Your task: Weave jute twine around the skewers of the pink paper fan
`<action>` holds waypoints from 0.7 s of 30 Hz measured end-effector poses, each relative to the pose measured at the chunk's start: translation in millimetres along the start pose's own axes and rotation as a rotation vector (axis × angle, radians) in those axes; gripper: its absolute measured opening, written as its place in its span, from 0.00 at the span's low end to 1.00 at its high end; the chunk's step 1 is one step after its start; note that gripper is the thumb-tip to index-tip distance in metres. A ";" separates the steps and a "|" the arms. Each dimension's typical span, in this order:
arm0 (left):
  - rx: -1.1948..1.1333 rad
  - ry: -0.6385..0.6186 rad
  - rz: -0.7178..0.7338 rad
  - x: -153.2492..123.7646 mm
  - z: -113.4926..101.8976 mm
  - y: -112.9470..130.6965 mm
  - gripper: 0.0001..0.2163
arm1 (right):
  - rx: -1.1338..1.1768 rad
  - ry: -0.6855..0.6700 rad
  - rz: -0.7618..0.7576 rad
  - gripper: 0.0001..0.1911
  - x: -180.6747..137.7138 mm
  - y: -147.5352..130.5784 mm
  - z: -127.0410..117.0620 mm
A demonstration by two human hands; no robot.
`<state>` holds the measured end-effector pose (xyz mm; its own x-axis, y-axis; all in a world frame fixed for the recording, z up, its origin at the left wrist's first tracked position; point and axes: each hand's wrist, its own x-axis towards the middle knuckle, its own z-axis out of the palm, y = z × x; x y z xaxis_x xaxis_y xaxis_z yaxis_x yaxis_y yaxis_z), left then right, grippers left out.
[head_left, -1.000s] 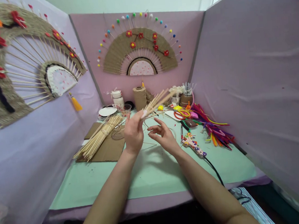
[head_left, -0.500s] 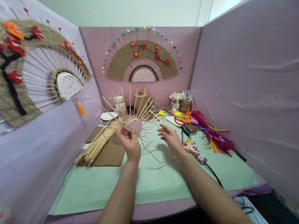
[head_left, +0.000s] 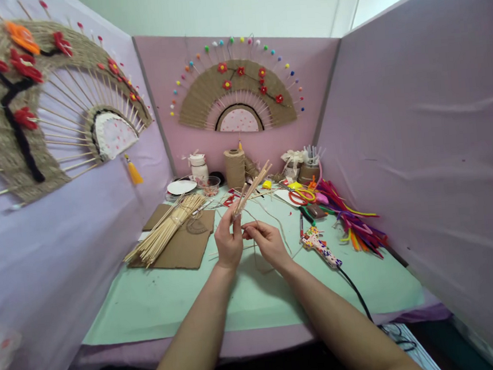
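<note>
A small fan frame of thin wooden sticks (head_left: pixel 255 181) is turned nearly edge-on above the middle of the table. My left hand (head_left: pixel 229 243) is closed on its base, which mostly hides behind my fingers. Close beside it on the right, my right hand (head_left: pixel 272 245) has thumb and fingertips pinched together at a strand of twine (head_left: pixel 255 258). Another length of that brown twine loops behind my right hand over the green tabletop (head_left: pixel 175 312).
Left, a bundle of sticks (head_left: pixel 168 229) lies on cardboard (head_left: pixel 184 258). A twine spool (head_left: pixel 235 168) and white bottle (head_left: pixel 199 169) stand behind. Right are a patterned glue gun (head_left: pixel 321 248), scissors (head_left: pixel 303 196) and pipe cleaners (head_left: pixel 355 216). Finished fans (head_left: pixel 188 112) hang on the partitions.
The fan frame has turned from facing me to edge-on and moved right with my left hand. My right hand has come left to the frame, its fingers closing from spread to pinched.
</note>
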<state>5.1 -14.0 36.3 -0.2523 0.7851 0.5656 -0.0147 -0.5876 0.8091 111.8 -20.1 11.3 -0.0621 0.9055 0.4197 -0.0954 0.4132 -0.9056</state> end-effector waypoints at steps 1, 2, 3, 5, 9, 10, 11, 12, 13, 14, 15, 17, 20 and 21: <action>0.023 0.000 0.020 0.6 -0.7 -1.2 0.14 | 0.016 0.018 0.004 0.11 0.2 -0.4 -0.1; 0.053 0.002 0.044 1.6 -1.5 -2.5 0.13 | 0.033 0.031 -0.002 0.13 0.5 -1.4 -0.4; 0.090 0.007 0.076 2.6 -2.4 -4.1 0.13 | 0.052 0.041 -0.015 0.15 0.8 -2.8 -1.0; 0.175 0.020 0.152 4.8 -4.0 -7.8 0.13 | 0.086 0.065 -0.047 0.18 0.9 -6.1 -2.0; 0.265 0.008 0.249 6.8 -6.4 -14.7 0.14 | 0.074 0.122 -0.067 0.11 -0.4 -13.2 -2.1; 0.272 -0.002 0.272 6.9 -6.8 -15.9 0.14 | 0.066 0.132 -0.068 0.11 -0.8 -15.2 -2.2; 0.277 -0.009 0.296 6.9 -7.2 -16.8 0.13 | 0.060 0.138 -0.070 0.11 -1.2 -17.4 -2.6; 0.282 -0.016 0.323 6.9 -7.6 -17.5 0.13 | 0.058 0.141 -0.071 0.11 -1.8 -20.0 -3.6; 0.288 -0.026 0.352 6.8 -8.2 -18.0 0.13 | 0.060 0.141 -0.070 0.11 -2.7 -23.1 -5.2; 0.295 -0.037 0.382 6.8 -8.8 -18.3 0.13 | 0.070 0.144 -0.066 0.11 -4.2 -26.7 -7.6; 0.301 -0.049 0.414 6.8 -9.4 -18.6 0.13 | 0.087 0.152 -0.059 0.11 -6.2 -31.0 -10.9; 0.315 -0.076 0.476 6.8 -10.8 -19.2 0.13 | 0.139 0.184 -0.037 0.09 -12.4 -41.8 -19.9; 0.339 -0.106 0.534 6.5 -12.1 -20.4 0.14 | 0.199 0.235 0.007 0.07 -25.5 -63.5 -36.8; 0.345 -0.115 0.549 6.4 -12.2 -20.9 0.14 | 0.205 0.249 0.020 0.07 -30.1 -71.5 -42.3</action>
<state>-8.0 0.9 21.1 -0.0296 0.4163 0.9087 0.4029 -0.8270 0.3921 162.5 -72.8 60.9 0.1767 0.9194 0.3515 -0.2959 0.3902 -0.8719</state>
